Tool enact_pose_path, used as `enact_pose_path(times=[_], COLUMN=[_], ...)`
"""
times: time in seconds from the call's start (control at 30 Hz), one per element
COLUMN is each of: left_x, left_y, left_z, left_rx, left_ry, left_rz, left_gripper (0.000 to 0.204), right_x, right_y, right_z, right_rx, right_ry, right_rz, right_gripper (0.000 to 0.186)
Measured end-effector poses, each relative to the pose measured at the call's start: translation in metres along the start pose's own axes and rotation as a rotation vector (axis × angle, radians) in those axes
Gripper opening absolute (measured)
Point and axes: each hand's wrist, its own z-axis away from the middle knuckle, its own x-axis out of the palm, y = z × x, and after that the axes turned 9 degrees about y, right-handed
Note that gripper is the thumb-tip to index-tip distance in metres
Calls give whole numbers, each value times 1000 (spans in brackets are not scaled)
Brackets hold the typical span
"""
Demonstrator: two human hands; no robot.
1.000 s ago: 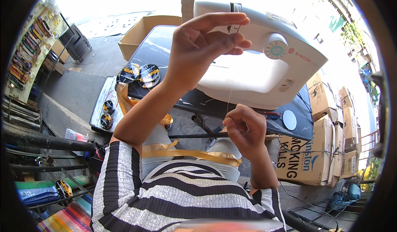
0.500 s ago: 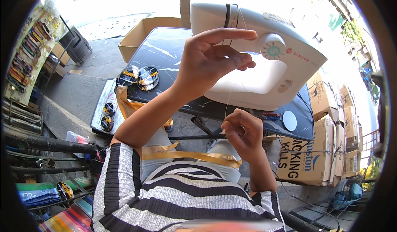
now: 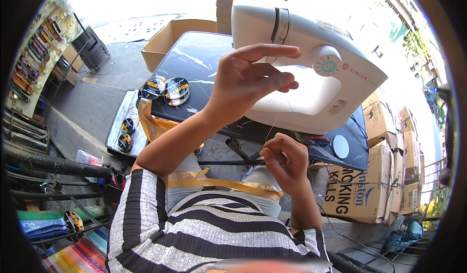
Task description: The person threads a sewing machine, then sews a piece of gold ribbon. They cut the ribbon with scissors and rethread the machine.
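A white sewing machine stands on the black marble-patterned table. In front of its arm is my left hand, its index finger stretched out and its thumb and another finger pinched on a thin pale thread. Lower down, near the table's front edge, my right hand is closed with its fingertips on the same thread, which hangs between the two hands. The needle area lies hidden behind my left hand. A yellow ribbon crosses my lap.
Round black-and-yellow labelled packs lie at the table's left. A white disc and small tools are at its right. Cardboard boxes are stacked on the right; an open carton stands behind the table.
The machine and table sit slightly farther right and lower in view. My left hand stays pinched and a little lower; my right hand keeps its grip. The thread above my left hand no longer shows clearly.
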Motion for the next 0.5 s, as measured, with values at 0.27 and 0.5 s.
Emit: enact_pose_path(times=[0.27, 0.5], left_x=[-14, -27], left_y=[-13, -46], left_z=[4, 7], left_rx=[-30, -136], left_ry=[12, 95], left_rz=[16, -19], left_gripper=[33, 19], right_x=[4, 4], right_y=[7, 13], right_z=[0, 0], right_rx=[28, 86], right_ry=[-32, -5], right_rz=[-19, -2], right_gripper=[9, 6])
